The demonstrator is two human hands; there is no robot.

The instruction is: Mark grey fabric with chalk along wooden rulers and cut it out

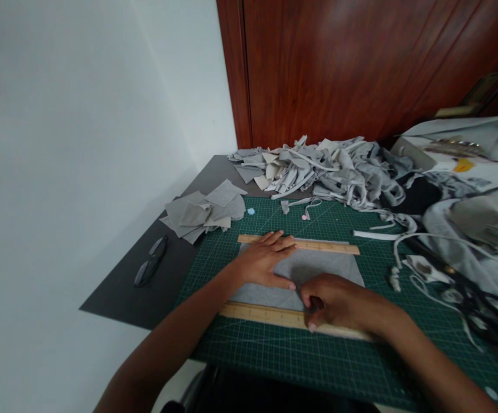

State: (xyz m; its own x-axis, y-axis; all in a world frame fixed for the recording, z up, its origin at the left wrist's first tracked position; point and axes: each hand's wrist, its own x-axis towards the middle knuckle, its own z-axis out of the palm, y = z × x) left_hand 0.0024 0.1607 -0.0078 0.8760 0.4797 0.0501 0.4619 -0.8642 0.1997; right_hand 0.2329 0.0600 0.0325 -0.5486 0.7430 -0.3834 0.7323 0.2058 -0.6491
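Green cutting mat [274, 355] carries a pale printed grid. Flat fabric piece [313, 267] and cut fabric squares [201, 215] are plain grey; two wooden rulers [309, 245] are tan.

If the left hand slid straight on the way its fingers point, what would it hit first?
The left hand lies flat on the grey fabric piece, fingers pointing right and away. Its fingertips already touch the far wooden ruler, so that probably comes first.

Two bare forearms — no sleeves, rings or watch — left hand [266, 261], right hand [334, 301].
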